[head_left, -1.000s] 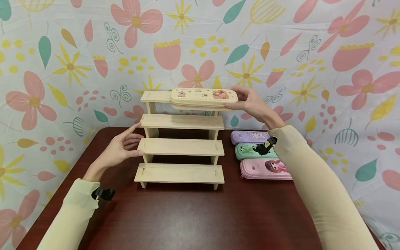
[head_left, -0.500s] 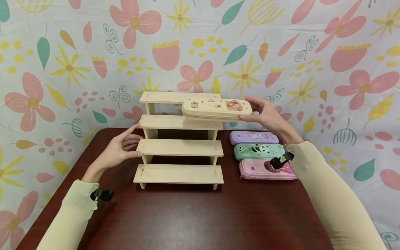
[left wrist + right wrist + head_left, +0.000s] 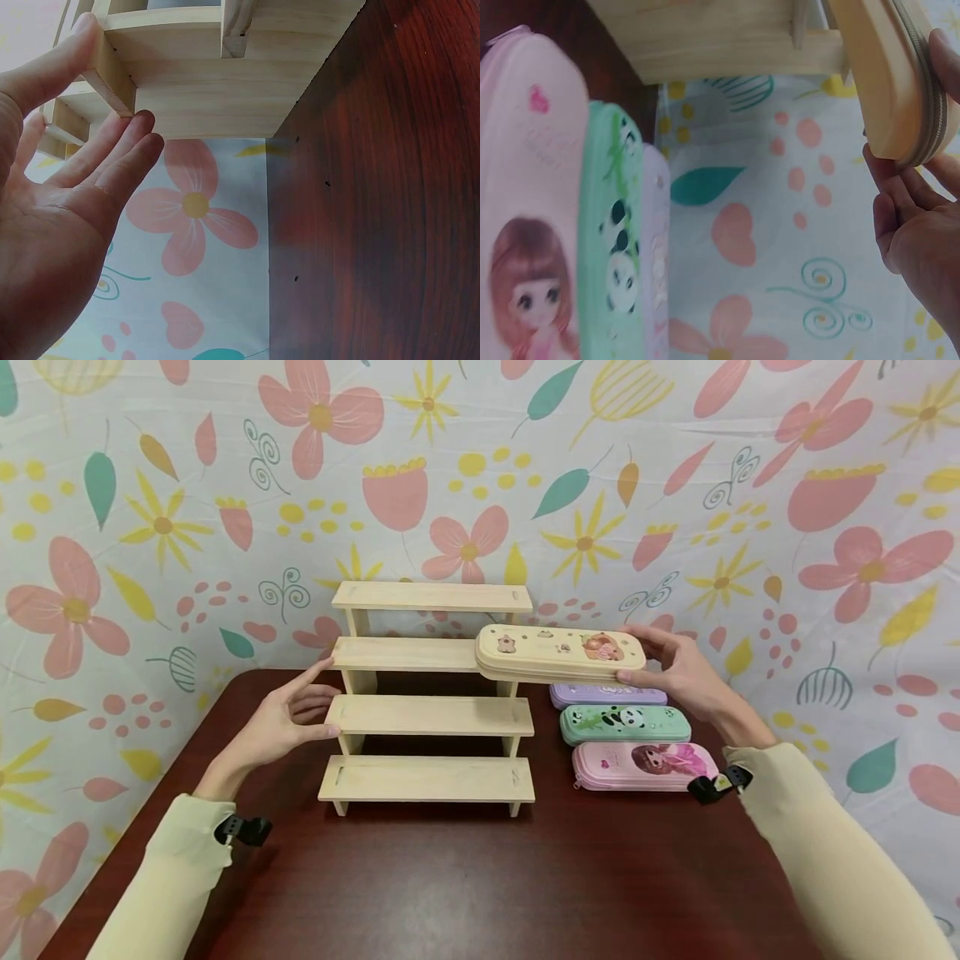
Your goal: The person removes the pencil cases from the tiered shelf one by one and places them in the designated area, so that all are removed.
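Observation:
My right hand [image 3: 686, 677] pinches the right end of a cream zippered pencil case [image 3: 555, 652], fingers behind and thumb at the front edge. The case is held flat in the air, its left part overlapping the second tier from the top of a pale wooden step shelf [image 3: 431, 714]. In the right wrist view the zipper [image 3: 926, 82] runs along its side. At the shelf's left end my left hand [image 3: 277, 727] steadies it, thumb on a lower board and index finger on the board above. The left wrist view shows the fingertips [image 3: 146, 124] against a board's end.
Right of the shelf, three pencil cases lie in a row on the dark red-brown table [image 3: 450, 877]: purple [image 3: 607, 694], green with pandas [image 3: 626, 724] and pink with a doll [image 3: 641, 766]. A flower-patterned cloth [image 3: 480, 468] hangs behind.
The cream pencil case has come from the top tier rightward and down with my right hand, now partly over the purple case. My left hand has stayed at the shelf's left end.

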